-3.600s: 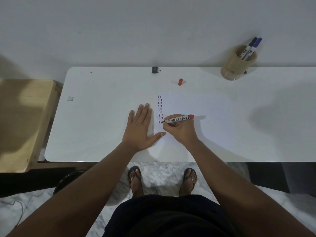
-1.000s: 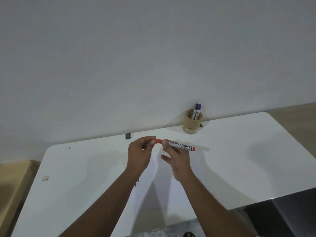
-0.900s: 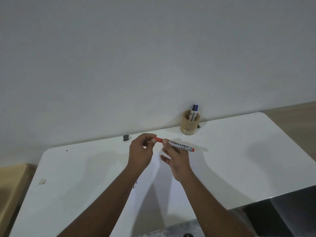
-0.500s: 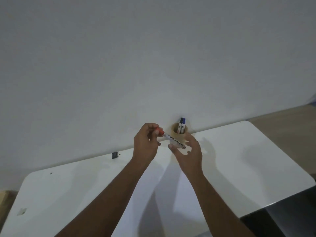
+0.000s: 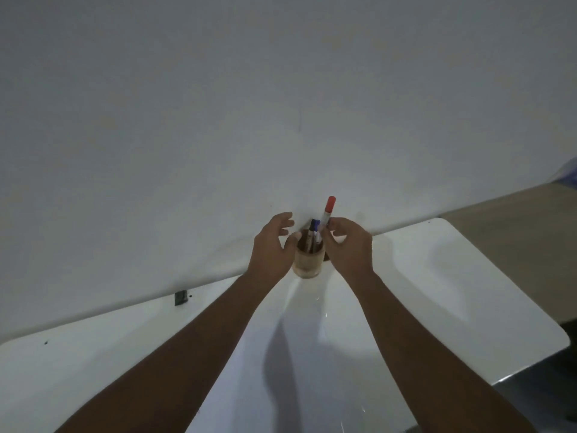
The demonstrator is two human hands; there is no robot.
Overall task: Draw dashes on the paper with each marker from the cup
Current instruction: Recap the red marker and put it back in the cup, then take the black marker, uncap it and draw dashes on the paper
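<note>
A wooden cup (image 5: 307,264) stands at the back edge of the white table (image 5: 437,292), against the wall. A black marker (image 5: 311,229) and a blue marker (image 5: 317,230) stick out of it. My right hand (image 5: 348,245) holds the capped red marker (image 5: 327,210) upright, its lower end in the cup's mouth beside the other two. My left hand (image 5: 271,248) is open, fingers spread, its thumb touching the cup's left rim. The paper (image 5: 265,370) lies under my forearms and is mostly hidden; its dashes are out of sight.
A small black object (image 5: 180,297) lies at the table's back edge to the left. A tiny dark speck (image 5: 46,342) sits farther left. A beige surface (image 5: 505,226) runs beyond the table's right corner.
Both hands moved forward to the cup. The red cap went onto the marker, the marker turned upright, and its lower end went into the cup. My left hand let go and opened.
</note>
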